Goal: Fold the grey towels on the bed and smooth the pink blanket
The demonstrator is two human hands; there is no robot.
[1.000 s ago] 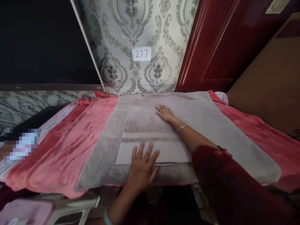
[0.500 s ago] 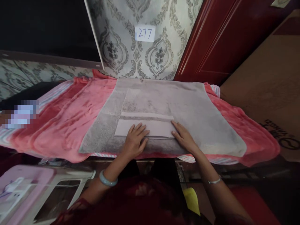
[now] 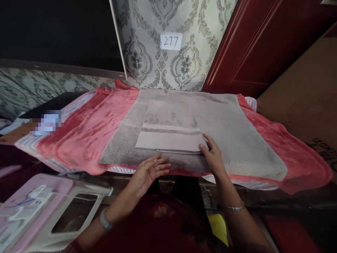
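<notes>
A folded cloth (image 3: 168,141), which looks like a towel, lies on a grey plush mat (image 3: 226,130). Its near part is pale pink with a grey stripe; the far part is fuzzy grey. Just short of its near edge, my left hand (image 3: 151,172) hovers open, fingers spread and palm turned partly inward. At the right edge of the folded cloth, my right hand (image 3: 213,154) rests with thumb and forefinger apart, touching the corner. The undersides of its fingers are hidden.
A red plush blanket (image 3: 86,130) lies beneath the mat on the table. Behind stand a screen (image 3: 60,35) and a patterned wall with a paper label (image 3: 171,41). A cardboard box (image 3: 302,91) is at right, a pink-and-white stool (image 3: 52,189) at lower left.
My left hand has lifted off the folded cloth and drawn back toward me, turning its palm. My right hand stays by the right edge. The view has shifted slightly left.
</notes>
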